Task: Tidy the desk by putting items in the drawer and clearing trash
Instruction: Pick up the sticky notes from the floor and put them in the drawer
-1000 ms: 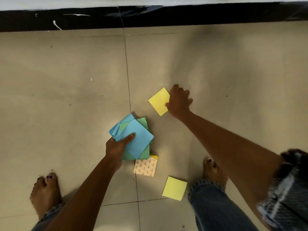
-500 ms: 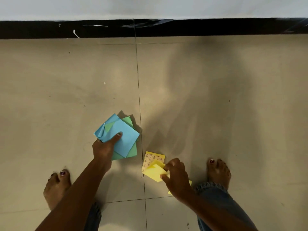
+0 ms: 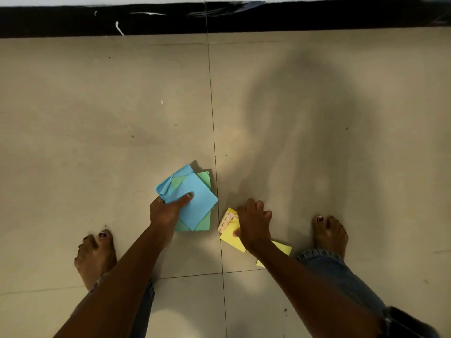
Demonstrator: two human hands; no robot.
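Note:
My left hand (image 3: 166,211) grips a loose stack of blue and green paper squares (image 3: 197,206), thumb pressed on the top blue sheet, just above the beige floor. To its right my right hand (image 3: 253,225) lies over a yellow sticky note (image 3: 230,236), thumb on it, fingers spread. A patterned note backing (image 3: 227,219) pokes out beneath that yellow note. Another yellow note (image 3: 283,248) lies on the floor behind my right wrist, partly hidden by the arm.
Beige floor tiles (image 3: 122,118) with grout lines run under everything. A black skirting band (image 3: 219,18) lines the wall at the top. My bare left foot (image 3: 95,254) and right foot (image 3: 329,235) stand on either side of the papers.
My right hand carried the yellow note from the floor ahead back toward my feet and now sets it over the patterned backing. My left hand kept hold of the blue and green stack.

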